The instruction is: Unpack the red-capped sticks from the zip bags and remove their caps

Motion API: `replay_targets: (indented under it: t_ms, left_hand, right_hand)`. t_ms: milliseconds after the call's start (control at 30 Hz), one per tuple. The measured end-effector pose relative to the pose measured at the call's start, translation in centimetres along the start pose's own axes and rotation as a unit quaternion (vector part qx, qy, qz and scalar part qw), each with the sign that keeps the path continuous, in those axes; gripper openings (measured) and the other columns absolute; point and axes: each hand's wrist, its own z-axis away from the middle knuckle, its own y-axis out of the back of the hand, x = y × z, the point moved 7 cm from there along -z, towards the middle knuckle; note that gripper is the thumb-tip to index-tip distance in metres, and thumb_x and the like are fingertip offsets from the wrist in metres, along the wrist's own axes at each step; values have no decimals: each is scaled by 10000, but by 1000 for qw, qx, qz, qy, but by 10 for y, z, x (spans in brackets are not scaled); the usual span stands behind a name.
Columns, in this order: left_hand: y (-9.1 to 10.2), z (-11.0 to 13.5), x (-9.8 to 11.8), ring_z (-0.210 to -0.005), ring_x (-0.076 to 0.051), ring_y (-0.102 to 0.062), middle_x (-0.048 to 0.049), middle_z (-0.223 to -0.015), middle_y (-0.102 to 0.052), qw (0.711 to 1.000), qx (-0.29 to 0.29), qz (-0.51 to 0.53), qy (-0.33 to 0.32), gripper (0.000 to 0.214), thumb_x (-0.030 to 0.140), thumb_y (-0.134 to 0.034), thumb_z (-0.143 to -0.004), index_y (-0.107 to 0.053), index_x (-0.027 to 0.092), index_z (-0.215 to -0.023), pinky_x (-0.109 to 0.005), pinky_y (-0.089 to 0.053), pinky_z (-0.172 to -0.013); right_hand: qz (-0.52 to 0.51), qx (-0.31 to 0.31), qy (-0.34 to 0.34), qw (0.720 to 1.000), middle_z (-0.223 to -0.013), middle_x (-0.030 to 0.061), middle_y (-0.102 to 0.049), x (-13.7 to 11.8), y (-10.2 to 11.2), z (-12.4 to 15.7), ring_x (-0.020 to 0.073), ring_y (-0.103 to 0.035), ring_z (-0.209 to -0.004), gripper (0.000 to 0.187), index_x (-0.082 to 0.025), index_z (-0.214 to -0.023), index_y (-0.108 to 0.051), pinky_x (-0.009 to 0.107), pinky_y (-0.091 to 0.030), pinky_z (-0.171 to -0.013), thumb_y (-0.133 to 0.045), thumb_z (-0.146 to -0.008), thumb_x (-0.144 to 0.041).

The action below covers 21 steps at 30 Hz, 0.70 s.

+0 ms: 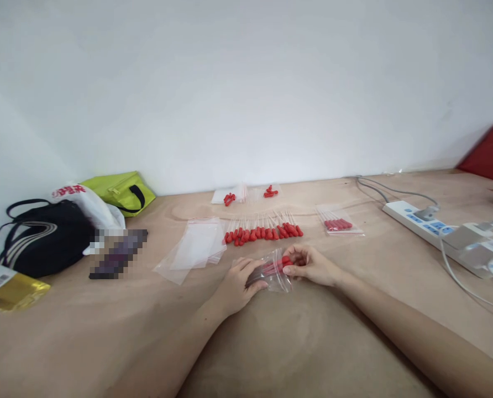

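My left hand point(239, 286) is closed on a clear zip bag point(284, 284), fingers over it and thumb along its near side. Inside the bag are pink-red shapes, partly blurred by the plastic. At the bag's right-hand mouth, my right hand point(313, 267) pinches a red-tipped stick point(287, 260), its tip between finger and thumb. Just beyond both hands lies a row of red-tipped sticks point(263, 234), pale ends pointing away. Flat clear zip bags point(197, 243) are fanned out to the left. To the right, another zip bag point(341, 231) contains several red-tipped sticks.
Near the wall are two small groups of red-tipped pieces point(229, 199) on clear plastic. A white power strip point(408, 214) with plugs and cables occupies the right. On the left sit a black bag point(43, 237), a lime-green bag point(117, 190) and a gold packet point(18, 290).
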Motion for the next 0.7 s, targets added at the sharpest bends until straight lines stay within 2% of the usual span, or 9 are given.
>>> replay_targets:
  t_ms: [100, 167, 300, 400, 467, 533, 633, 700]
  left_hand:
    - [1, 0, -1, -971, -205, -524, -54, -1031, -591, 1000, -1, 1, 3, 348, 357, -564, -782, -511, 218, -1096, -373, -429, -843]
    - [1, 1, -2, -966, -203, -526, -52, -1031, -594, 1000, -1, -2, 5, 348, 350, -570, -778, -512, 217, -1094, -371, -430, -842]
    - [3, 1, -2, -951, -200, -530, -52, -1022, -600, 1000, -1, -7, 1, 341, 345, -564, -781, -513, 211, -1090, -364, -436, -831]
    - [3, 1, -1, -965, -204, -526, -57, -1029, -596, 1000, 1, -11, 2, 332, 331, -573, -775, -518, 205, -1077, -365, -436, -833]
    - [3, 1, -1, -970, -206, -523, -60, -1035, -593, 1000, 3, -12, 2, 324, 322, -576, -772, -521, 199, -1066, -367, -435, -834]
    - [2, 0, -1, -964, -204, -524, -61, -1031, -594, 1000, 2, -12, 1, 317, 321, -571, -777, -519, 195, -1064, -368, -435, -833]
    - [1, 0, -1, -958, -202, -526, -61, -1027, -594, 1000, -2, -13, 0, 314, 326, -563, -783, -517, 194, -1065, -370, -433, -833]
    - [1, 0, -2, -969, -205, -524, -61, -1039, -589, 1000, -3, -15, 0, 315, 327, -562, -783, -517, 197, -1066, -370, -431, -837]
  right_hand:
    - [-35, 35, -18, 999, -651, -21, -597, 4, 9, -1, 73, -524, -523, 429, -169, -804, -504, 216, -432, -487, -713, -579, -468]
    - [-46, 62, -18, 997, -627, -23, -600, 3, 23, 3, 77, -525, -508, 419, -174, -801, -508, 218, -430, -481, -705, -585, -474]
    - [-5, 113, 12, 994, -637, -9, -617, -8, 69, 22, 88, -523, -503, 394, -179, -819, -535, 231, -425, -479, -696, -604, -467]
    - [40, 187, 84, 978, -658, 3, -622, -23, 109, 40, 102, -539, -541, 351, -189, -829, -537, 241, -437, -510, -672, -647, -456]
    - [80, 261, 144, 951, -686, 13, -626, -32, 131, 48, 123, -565, -587, 331, -200, -850, -529, 251, -446, -530, -642, -680, -460]
    - [136, 329, 197, 913, -745, 29, -638, -38, 142, 49, 153, -596, -662, 324, -208, -885, -515, 282, -469, -584, -617, -705, -458]
    - [300, 373, 229, 847, -830, 65, -646, -39, 135, 35, 188, -605, -739, 273, -200, -926, -533, 329, -476, -654, -550, -771, -424]
    - [424, 355, 247, 796, -890, 87, -649, -38, 119, 18, 206, -592, -805, 223, -193, -949, -557, 347, -463, -711, -474, -831, -364]
